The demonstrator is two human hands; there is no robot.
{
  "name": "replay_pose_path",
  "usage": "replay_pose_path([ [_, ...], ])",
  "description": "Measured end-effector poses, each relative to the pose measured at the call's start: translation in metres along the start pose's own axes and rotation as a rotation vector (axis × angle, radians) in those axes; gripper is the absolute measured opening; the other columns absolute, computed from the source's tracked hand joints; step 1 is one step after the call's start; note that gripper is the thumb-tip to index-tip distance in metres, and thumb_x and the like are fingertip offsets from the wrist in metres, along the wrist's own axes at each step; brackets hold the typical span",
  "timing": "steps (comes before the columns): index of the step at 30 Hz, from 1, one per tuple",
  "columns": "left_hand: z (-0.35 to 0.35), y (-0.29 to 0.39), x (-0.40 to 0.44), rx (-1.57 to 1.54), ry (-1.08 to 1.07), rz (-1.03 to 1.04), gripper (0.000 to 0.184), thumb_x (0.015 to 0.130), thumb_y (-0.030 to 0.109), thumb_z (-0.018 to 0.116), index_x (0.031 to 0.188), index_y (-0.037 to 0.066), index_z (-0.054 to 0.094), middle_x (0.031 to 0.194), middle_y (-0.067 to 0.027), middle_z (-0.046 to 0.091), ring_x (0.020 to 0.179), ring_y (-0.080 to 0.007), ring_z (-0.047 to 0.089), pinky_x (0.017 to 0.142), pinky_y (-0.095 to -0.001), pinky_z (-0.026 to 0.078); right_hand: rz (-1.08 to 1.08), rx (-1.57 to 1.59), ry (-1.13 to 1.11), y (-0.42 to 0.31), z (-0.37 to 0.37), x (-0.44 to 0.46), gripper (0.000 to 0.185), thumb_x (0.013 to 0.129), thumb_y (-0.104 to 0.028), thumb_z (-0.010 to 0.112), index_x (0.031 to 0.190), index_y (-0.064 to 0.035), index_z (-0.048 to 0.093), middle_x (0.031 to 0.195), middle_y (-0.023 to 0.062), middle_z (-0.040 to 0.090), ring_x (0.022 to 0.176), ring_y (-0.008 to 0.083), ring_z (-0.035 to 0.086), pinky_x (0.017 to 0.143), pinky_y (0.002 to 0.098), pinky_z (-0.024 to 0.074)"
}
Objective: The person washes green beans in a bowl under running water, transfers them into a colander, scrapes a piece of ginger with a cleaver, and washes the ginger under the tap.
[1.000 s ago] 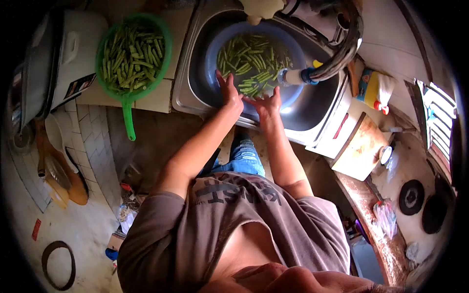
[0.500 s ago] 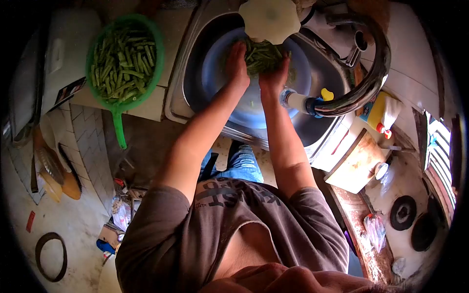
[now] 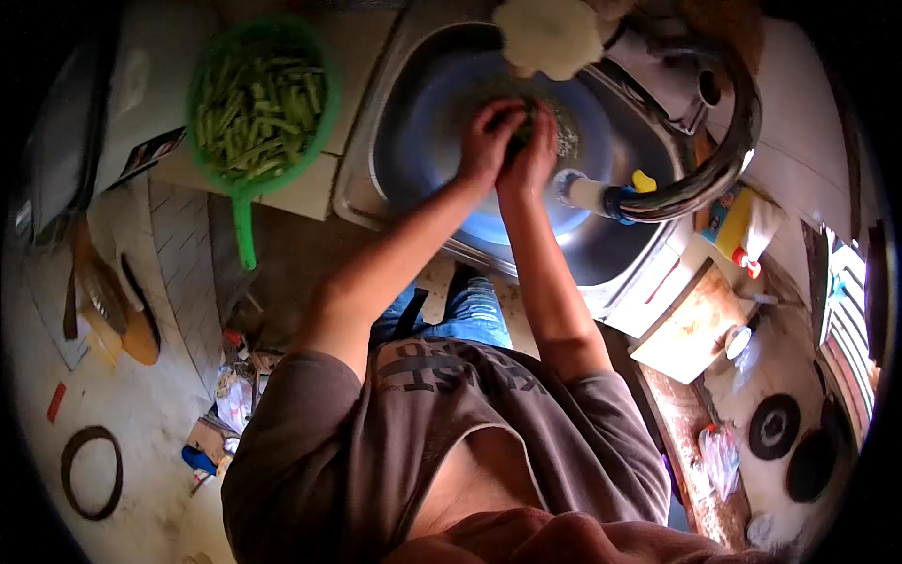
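My left hand [image 3: 489,141] and my right hand [image 3: 532,155] are together over the blue basin [image 3: 442,202], which sits in the steel sink. Both have their fingers curled in around a bunch of cut green beans [image 3: 522,133], mostly hidden between the palms. Cloudy water with small bubbles shows beside my right hand. Left of the sink, a green strainer with a handle [image 3: 242,221] is filled with more cut green beans [image 3: 258,117].
A curved chrome faucet [image 3: 738,155] arches in from the right, its white-and-blue spout end [image 3: 592,195] close to my right wrist. A pale scalloped object [image 3: 550,36] overhangs the basin's far side. A cutting board [image 3: 691,324] and yellow bottle [image 3: 728,226] lie rightward.
My hands have come together, from apart on either side of the beans to cupped closely around a bunch. The whole view has shifted slightly.
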State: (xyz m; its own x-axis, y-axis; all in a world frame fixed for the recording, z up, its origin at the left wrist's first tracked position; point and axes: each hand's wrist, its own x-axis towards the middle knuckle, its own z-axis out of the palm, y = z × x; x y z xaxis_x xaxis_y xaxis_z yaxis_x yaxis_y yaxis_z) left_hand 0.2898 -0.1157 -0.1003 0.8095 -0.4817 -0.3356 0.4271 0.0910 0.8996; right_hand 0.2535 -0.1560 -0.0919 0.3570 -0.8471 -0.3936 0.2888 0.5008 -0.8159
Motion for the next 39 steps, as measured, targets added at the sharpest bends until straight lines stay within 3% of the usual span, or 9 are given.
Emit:
replay_pose_path([
  [3, -0.006, 0.0, -0.034, 0.01, -0.007, 0.055, 0.017, 0.084, 0.013, 0.065, 0.1, 0.006, 0.065, 0.101, -0.0043, 0.064, 0.094, -0.0155, 0.058, 0.086, -0.0286, 0.045, -0.003, 0.001, 0.102, -0.008, -0.003, -0.042, 0.029, 0.094, -0.022, 0.049, 0.116, -0.0039, 0.054, 0.118, 0.0092, 0.054, 0.108, 0.0203, 0.051, 0.096, 0.0331, 0.0392],
  [5, -0.023, -0.038, -0.041, 0.116, 0.01, -0.251, 0.016, 0.083, 0.013, 0.067, 0.097, 0.006, 0.066, 0.1, -0.0051, 0.064, 0.094, -0.0157, 0.058, 0.086, -0.0287, 0.045, 0.164, 0.088, 0.163, 0.022, -0.039, -0.044, 0.034, 0.094, -0.025, 0.048, 0.12, -0.0032, 0.05, 0.121, 0.0099, 0.052, 0.11, 0.0212, 0.051, 0.097, 0.0343, 0.0396],
  [16, -0.104, 0.211, -0.064, 0.372, 0.153, 0.649, 0.019, 0.083, 0.009, 0.063, 0.102, 0.007, 0.06, 0.111, -0.009, 0.052, 0.104, -0.0241, 0.05, 0.091, -0.0332, 0.039, -0.107, -0.064, -0.502, -0.056, 0.167, -0.149, 0.035, 0.099, -0.025, 0.039, 0.127, -0.0046, 0.044, 0.124, 0.0114, 0.049, 0.112, 0.0198, 0.046, 0.098, 0.0319, 0.0362],
  [23, -0.214, 0.261, -0.014, 0.424, 0.147, 0.396, 0.028, 0.091, 0.023, 0.057, 0.116, 0.01, 0.058, 0.113, -0.0068, 0.054, 0.108, -0.0193, 0.05, 0.093, -0.031, 0.038, 0.211, 0.062, -0.597, -0.006, 0.261, -0.163, 0.04, 0.096, -0.026, 0.044, 0.13, -0.0043, 0.043, 0.126, 0.0107, 0.047, 0.115, 0.0212, 0.043, 0.098, 0.0299, 0.0318],
  [29, -0.229, 0.295, -0.01, 0.489, 0.033, 0.227, 0.034, 0.095, 0.031, 0.052, 0.122, 0.011, 0.058, 0.118, -0.0032, 0.057, 0.11, -0.014, 0.051, 0.093, -0.0284, 0.039, 0.354, -0.002, -0.567, -0.015, 0.282, -0.16, 0.051, 0.093, -0.032, 0.05, 0.134, -0.0038, 0.042, 0.13, 0.0109, 0.046, 0.117, 0.0217, 0.041, 0.098, 0.032, 0.0325],
  [30, -0.226, 0.305, -0.015, 0.443, 0.005, 0.155, 0.035, 0.095, 0.032, 0.051, 0.121, 0.011, 0.058, 0.117, -0.0029, 0.058, 0.109, -0.0139, 0.051, 0.092, -0.0279, 0.04, 0.374, -0.087, -0.573, -0.019, 0.284, -0.159, 0.048, 0.093, -0.035, 0.049, 0.132, -0.0088, 0.044, 0.13, 0.0078, 0.047, 0.118, 0.0227, 0.043, 0.095, 0.0393, 0.0349],
  [34, -0.244, 0.295, 0.005, 0.571, -0.102, 0.268, 0.035, 0.097, 0.032, 0.048, 0.121, 0.009, 0.058, 0.117, -0.004, 0.059, 0.107, -0.0145, 0.053, 0.09, -0.0289, 0.041, 0.404, -0.322, -0.665, -0.019, 0.278, -0.146, 0.05, 0.093, -0.042, 0.049, 0.133, -0.0138, 0.043, 0.132, 0.0074, 0.045, 0.121, 0.0273, 0.042, 0.086, 0.053, 0.0428],
  [36, -0.249, 0.288, 0.019, 0.692, -0.18, 0.516, 0.032, 0.093, 0.026, 0.048, 0.112, 0.002, 0.06, 0.106, -0.0169, 0.063, 0.099, -0.0311, 0.06, 0.086, -0.0357, 0.045, 0.413, -0.357, -0.685, -0.034, 0.278, -0.151, 0.051, 0.093, -0.042, 0.049, 0.135, -0.0138, 0.041, 0.134, 0.0092, 0.042, 0.121, 0.0293, 0.041, 0.083, 0.0535, 0.0463],
  [39, -0.252, 0.29, 0.024, 0.787, -0.254, 0.548, 0.03, 0.094, 0.024, 0.046, 0.115, 0.007, 0.06, 0.109, -0.0169, 0.062, 0.104, -0.0326, 0.057, 0.089, -0.0379, 0.044, 0.42, -0.407, -0.723, -0.049, 0.281, -0.153, 0.055, 0.093, -0.041, 0.049, 0.139, -0.0145, 0.035, 0.138, 0.012, 0.037, 0.122, 0.0324, 0.039, 0.078, 0.0525, 0.0517],
])
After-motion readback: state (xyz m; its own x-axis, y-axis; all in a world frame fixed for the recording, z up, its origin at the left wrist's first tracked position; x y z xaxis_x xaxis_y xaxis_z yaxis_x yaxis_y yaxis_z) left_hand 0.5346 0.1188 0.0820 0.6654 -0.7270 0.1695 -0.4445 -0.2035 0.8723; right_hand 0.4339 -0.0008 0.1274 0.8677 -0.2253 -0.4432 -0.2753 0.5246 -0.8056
